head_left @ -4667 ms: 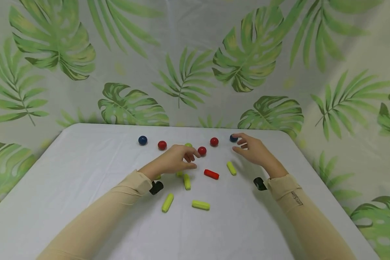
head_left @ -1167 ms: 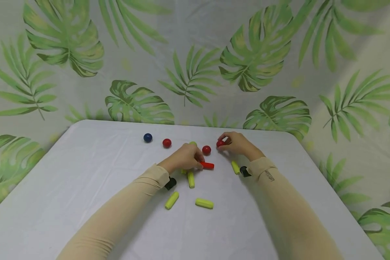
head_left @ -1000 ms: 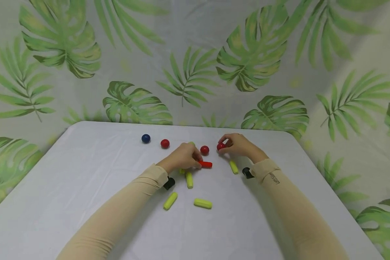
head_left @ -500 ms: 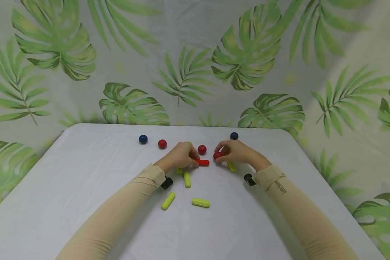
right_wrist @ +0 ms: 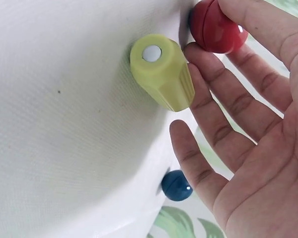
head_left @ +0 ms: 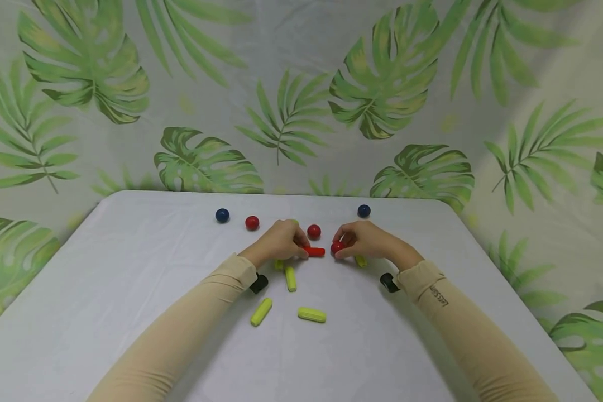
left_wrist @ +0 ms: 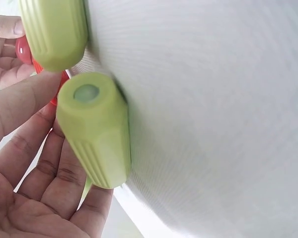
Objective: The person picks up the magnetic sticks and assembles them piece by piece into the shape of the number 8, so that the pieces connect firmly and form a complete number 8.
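Note:
My left hand [head_left: 283,241] pinches a short red toy stick [head_left: 316,252] between thumb and fingers, its free end pointing right. The right hand [head_left: 369,243] holds a glossy red ball [head_left: 338,248] between thumb and fingertips, a small gap from that end. Under the right hand lies a yellow-green stick [right_wrist: 164,74] with a pale round inset in its end. Beside the left hand, the left wrist view shows two yellow-green sticks close up, the nearer stick [left_wrist: 97,134] with a greyish end inset. Another red ball [head_left: 314,231] sits just behind the red stick.
Further back are two blue balls [head_left: 223,215], one at each side, a red ball [head_left: 252,223] and a partly hidden green ball [head_left: 295,221]. Two yellow-green sticks lie nearer me, one slanted stick [head_left: 261,311] and one sideways stick [head_left: 312,314]. A leaf-print cloth hangs behind the white table [head_left: 156,234].
Both hands held nothing at first. The left hand took hold of the red stick; the right hand left the blue ball, grasped a red ball and brought it nearer, beside the stick's end.

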Tool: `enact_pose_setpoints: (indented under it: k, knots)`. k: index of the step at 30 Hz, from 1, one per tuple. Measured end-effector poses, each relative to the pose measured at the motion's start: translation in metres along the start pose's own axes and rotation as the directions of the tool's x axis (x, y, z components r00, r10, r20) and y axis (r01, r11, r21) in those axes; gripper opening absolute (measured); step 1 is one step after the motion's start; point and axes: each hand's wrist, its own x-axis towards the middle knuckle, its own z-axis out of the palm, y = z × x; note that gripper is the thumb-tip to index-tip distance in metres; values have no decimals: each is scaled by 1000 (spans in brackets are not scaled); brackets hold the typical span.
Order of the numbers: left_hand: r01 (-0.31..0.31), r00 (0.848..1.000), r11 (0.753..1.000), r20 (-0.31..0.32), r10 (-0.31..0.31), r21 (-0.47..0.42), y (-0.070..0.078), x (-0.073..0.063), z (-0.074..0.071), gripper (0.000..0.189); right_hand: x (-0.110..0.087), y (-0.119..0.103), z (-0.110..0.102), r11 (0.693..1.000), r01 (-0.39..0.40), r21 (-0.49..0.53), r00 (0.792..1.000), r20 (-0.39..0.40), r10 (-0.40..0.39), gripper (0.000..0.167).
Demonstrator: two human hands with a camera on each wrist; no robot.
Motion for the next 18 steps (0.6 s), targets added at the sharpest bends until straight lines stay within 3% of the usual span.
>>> enact_pose_setpoints:
  k: [18]
  knots:
    - [-11,1000,1000,26,11,-6,3,3,1,13,-2,-5,4,1000,13,5,1000,18,-13,32]
